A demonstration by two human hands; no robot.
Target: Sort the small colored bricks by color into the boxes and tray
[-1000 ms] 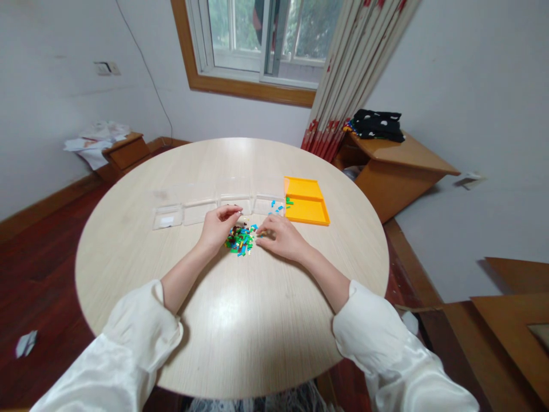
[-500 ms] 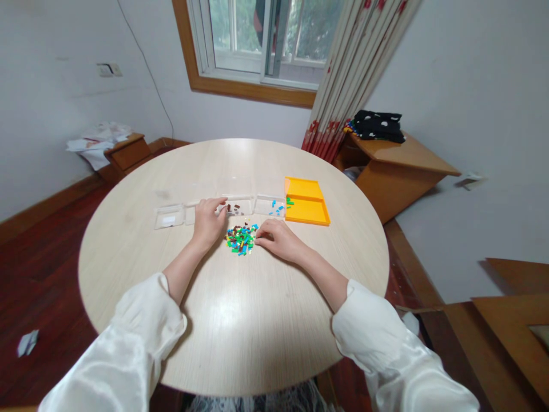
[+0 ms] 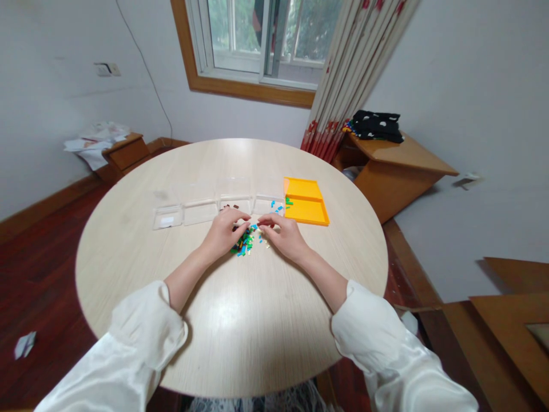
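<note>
A pile of small toy bricks [image 3: 245, 244] in green, blue, brown, yellow and cream lies on the round table. Over its left side hovers my left hand [image 3: 223, 232], thumb and forefinger apart, hiding part of it. My right hand [image 3: 286, 236] is at the pile's right edge, thumb and fingertips nearly together; whatever lies between them is too small to make out. Cream and blue bricks [image 3: 261, 236] lie loose by its thumb. Behind the hands, brown bricks [image 3: 235, 206] sit in one clear box [image 3: 246, 199] and blue bricks [image 3: 278, 208] in another clear box [image 3: 262, 197].
Green bricks [image 3: 289, 201] rest at the left of an open yellow box [image 3: 319, 221]. Further left stand an open clear box [image 3: 199, 211] and a clear box with a white label [image 3: 156, 218]. The pale round table [image 3: 240, 332] is below a window [image 3: 261, 40].
My left hand has moved right and down from the clear boxes to the pile. My right hand has shifted slightly, and some bricks now lie spread towards it.
</note>
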